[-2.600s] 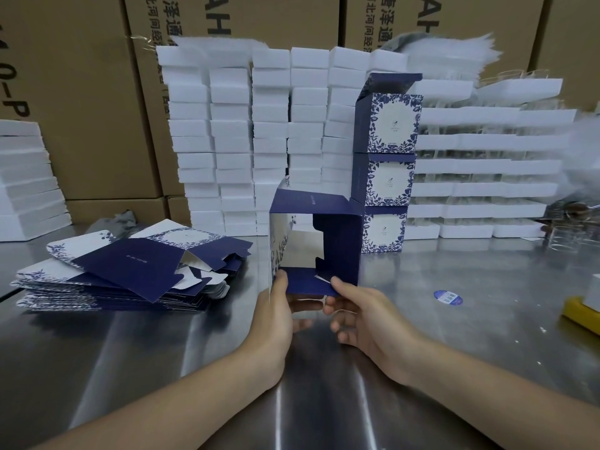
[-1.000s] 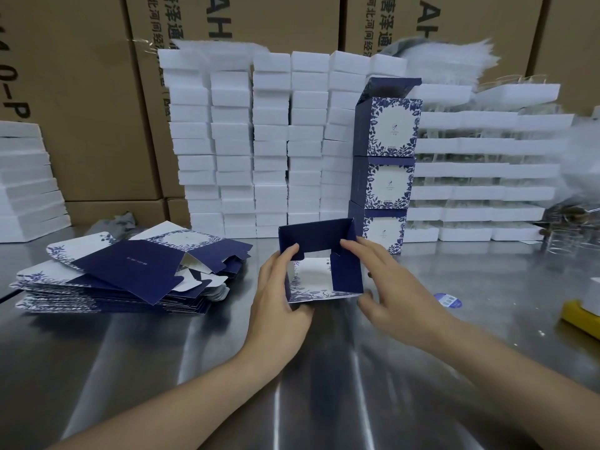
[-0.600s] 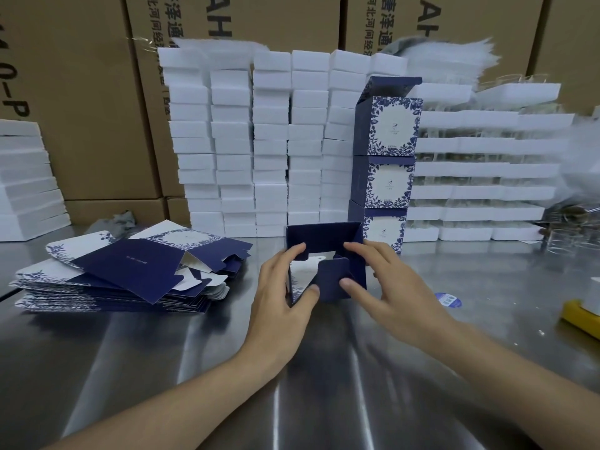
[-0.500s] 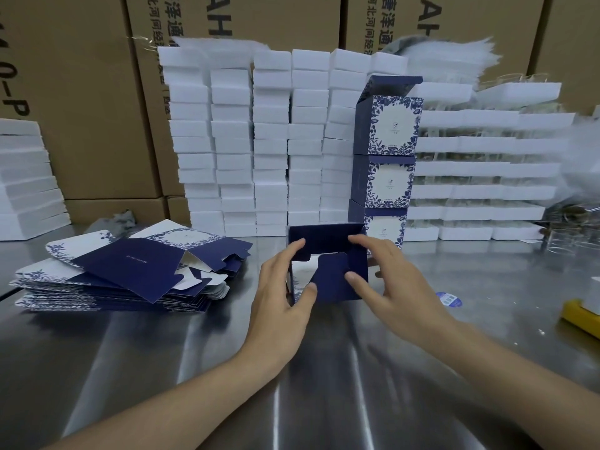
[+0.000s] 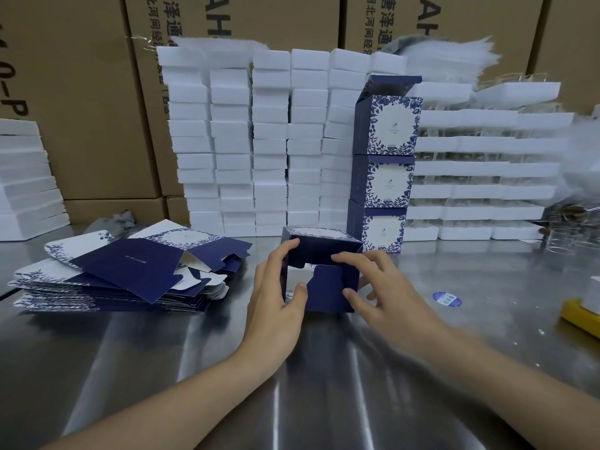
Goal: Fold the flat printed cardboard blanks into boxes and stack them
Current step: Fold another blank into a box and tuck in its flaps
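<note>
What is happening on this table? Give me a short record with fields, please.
setting: steel table, with white foam blocks and brown cartons behind
in work: half-folded box, open end toward the camera, flaps partly folded in
left hand: holds the box's left edge
right hand: holds the right side, forefinger on the top flap
done: three finished boxes, stacked upright behind
waiting: pile of flat blanks at the left

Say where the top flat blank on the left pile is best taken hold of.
Pinch the top blank at its right edge, coming from the right. It lies skewed on the pile, and there its flaps stand slightly lifted, showing white underside, so fingers could probably slip under without disturbing the blanks below.
</note>
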Available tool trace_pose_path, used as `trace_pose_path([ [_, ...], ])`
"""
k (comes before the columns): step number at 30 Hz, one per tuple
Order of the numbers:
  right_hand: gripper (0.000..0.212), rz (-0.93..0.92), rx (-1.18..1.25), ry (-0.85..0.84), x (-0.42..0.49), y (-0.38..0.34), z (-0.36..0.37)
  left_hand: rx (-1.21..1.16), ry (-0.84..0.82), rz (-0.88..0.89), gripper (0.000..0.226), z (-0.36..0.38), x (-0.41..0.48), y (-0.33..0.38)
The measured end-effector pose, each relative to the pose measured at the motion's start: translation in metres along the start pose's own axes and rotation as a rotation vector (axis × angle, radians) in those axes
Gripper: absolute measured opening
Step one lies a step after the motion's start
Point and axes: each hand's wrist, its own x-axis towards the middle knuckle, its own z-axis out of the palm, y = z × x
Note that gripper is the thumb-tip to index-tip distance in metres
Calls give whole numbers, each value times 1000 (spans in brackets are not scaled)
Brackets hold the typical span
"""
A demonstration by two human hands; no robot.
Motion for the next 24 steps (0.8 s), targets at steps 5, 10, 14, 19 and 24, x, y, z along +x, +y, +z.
trace_pose_path([
  [5,61,7,49,32,1,1,-1,3,-2,-5,71,1,1,-2],
  [10,48,12,23,20,1,2,1,8,-7,-2,72,0,0,-2],
  [14,44,22,21,10,1,5,2,38,-51,-9,76,1,-1,-1],
  [19,43,33,23,9,0,4,2,48,-54,-15,79,1,-1,0],
  [24,41,48,17,2,-1,2,1,49,-62,-13,77,2,-1,-1],
])
